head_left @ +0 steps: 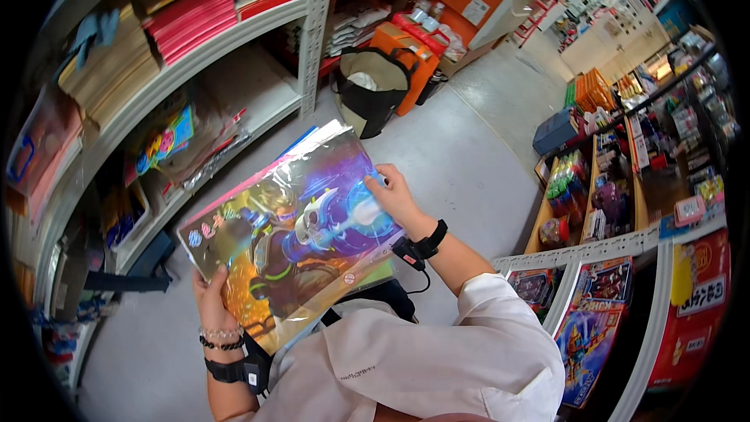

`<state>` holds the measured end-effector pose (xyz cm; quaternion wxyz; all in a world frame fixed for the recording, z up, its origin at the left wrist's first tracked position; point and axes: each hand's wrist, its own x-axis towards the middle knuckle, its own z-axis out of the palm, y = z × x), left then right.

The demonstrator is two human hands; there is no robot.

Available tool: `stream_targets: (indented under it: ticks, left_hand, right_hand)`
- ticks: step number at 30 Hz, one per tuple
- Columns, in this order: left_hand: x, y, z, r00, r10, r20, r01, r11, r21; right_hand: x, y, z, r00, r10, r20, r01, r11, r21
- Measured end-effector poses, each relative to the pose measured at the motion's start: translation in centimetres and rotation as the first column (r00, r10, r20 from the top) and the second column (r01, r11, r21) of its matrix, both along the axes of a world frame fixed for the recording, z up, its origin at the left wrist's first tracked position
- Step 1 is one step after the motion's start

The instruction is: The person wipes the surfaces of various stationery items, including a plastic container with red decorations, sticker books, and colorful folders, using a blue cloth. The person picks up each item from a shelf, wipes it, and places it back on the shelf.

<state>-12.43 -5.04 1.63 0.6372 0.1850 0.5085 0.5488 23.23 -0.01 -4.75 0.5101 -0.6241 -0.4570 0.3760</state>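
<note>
Before my chest I hold a flat plastic-wrapped pack (304, 228) with a colourful fantasy-character cover. The pack is tilted, and its clear wrapping shines with reflections. My left hand (212, 296) grips its near left edge, thumb on the cover. At the opposite edge, my right hand (395, 192) holds it with the thumb on top. Pink and blue edges of other flat items show behind the far side, and a yellow-green piece peeks out below the right side. The fingers underneath are hidden by the pack.
To the left, metal shelves (217, 41) carry pink paper stacks (193, 22), brown folders (111, 64) and bagged goods (170, 138). An open fabric bag (372, 91) stands on the floor ahead. At right are wooden bins (565, 199) of small goods and boxed toys (589, 346).
</note>
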Motion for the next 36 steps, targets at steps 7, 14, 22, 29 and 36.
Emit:
stream_targets:
  ticks: [7,14,22,29,36]
  left_hand:
    - [-1.5,-2.9,2.7,0.995,-0.097,-0.004,0.095,0.963,0.251]
    - [-4.7,-5.5,6.0,0.935,-0.052,-0.351,0.260,0.773,0.579]
    - [-3.8,-2.7,3.3,0.837,0.010,-0.547,0.296,0.832,0.469]
    - [-3.3,-2.5,3.9,0.865,-0.092,-0.493,0.363,0.793,0.489]
    - [-2.3,-2.8,5.2,0.883,-0.152,-0.444,0.376,0.795,0.476]
  right_hand:
    - [-0.1,-2.5,4.9,0.941,0.064,-0.334,-0.039,0.996,0.080]
    - [0.3,-5.9,9.5,0.892,0.293,-0.345,-0.156,0.914,0.373]
    - [1.1,-7.0,2.8,0.929,0.176,-0.326,-0.020,0.902,0.432]
    - [-0.8,-6.1,5.3,0.899,0.215,-0.382,-0.036,0.904,0.425]
    - [-0.7,-6.2,5.4,0.885,0.215,-0.413,-0.050,0.927,0.373]
